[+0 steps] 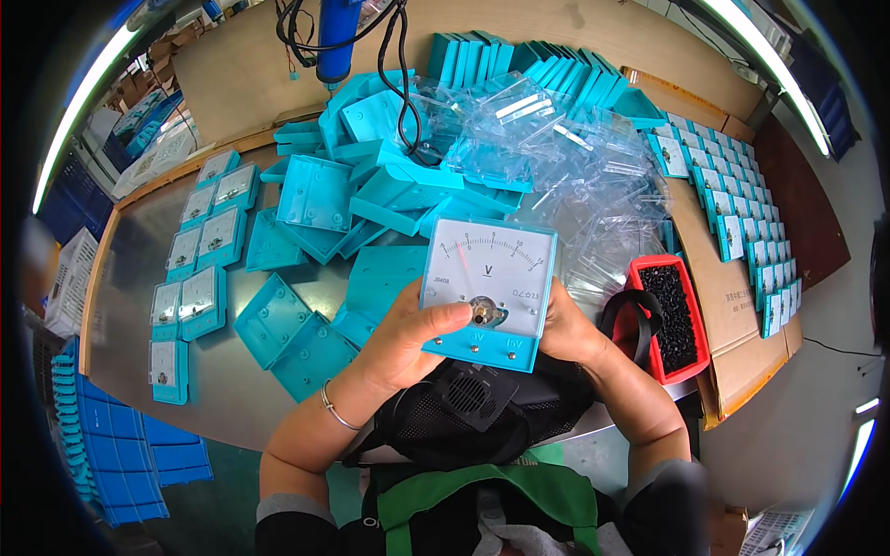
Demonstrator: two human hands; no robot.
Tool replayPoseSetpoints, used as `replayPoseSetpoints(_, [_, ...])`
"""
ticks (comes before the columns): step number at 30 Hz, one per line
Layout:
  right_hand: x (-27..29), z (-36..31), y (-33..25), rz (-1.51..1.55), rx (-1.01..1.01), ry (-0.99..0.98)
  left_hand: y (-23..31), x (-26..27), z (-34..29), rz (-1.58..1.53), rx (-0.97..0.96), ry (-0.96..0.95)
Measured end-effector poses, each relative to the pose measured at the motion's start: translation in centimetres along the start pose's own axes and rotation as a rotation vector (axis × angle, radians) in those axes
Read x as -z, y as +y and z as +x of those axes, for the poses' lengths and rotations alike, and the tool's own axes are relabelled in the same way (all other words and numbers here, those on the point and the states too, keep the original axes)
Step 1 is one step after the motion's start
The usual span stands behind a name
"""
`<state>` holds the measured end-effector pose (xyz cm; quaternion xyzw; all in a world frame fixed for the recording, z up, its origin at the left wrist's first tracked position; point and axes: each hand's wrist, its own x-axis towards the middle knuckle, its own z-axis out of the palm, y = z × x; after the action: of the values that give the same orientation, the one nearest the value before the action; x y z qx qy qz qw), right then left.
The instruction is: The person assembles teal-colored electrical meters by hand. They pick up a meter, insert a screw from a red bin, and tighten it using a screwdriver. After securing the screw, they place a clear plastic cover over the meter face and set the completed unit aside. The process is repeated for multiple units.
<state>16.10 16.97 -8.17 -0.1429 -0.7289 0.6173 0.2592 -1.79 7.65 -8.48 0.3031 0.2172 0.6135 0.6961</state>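
Observation:
Both my hands hold a voltmeter (487, 264) upright in front of me, its white dial facing up at me. The meter has a teal housing, a red needle near the left end of the scale and terminals along its lower edge. My left hand (403, 341) closes round the lower left side, the thumb lying across the front by the round metal movement. Along the right edge, my right hand (568, 326) is closed on the housing, its fingers partly hidden behind it. Close to the meter lie loose teal cases (315, 193) and a heap of clear plastic covers (593, 199).
Meters (206, 301) stand in rows at the left; more (732, 236) line cardboard at the right. A red bin (688, 373) holds small black parts beside a black strap (640, 301). A blue cylindrical tool (337, 42) hangs with black cables. Stacked teal cases (468, 60) stand behind.

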Motion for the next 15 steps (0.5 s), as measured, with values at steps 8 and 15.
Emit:
replayPoseSetpoints(8, [-0.2, -0.4, 0.5, -0.025, 0.071, 0.075, -0.2, 0.1, 0.0, 0.04, 0.017, -0.018])
replayPoseSetpoints(15, [-0.2, -1.3, 1.0, -0.092, 0.021, 0.085, -0.3, 0.0, -0.1, 0.048, 0.006, -0.011])
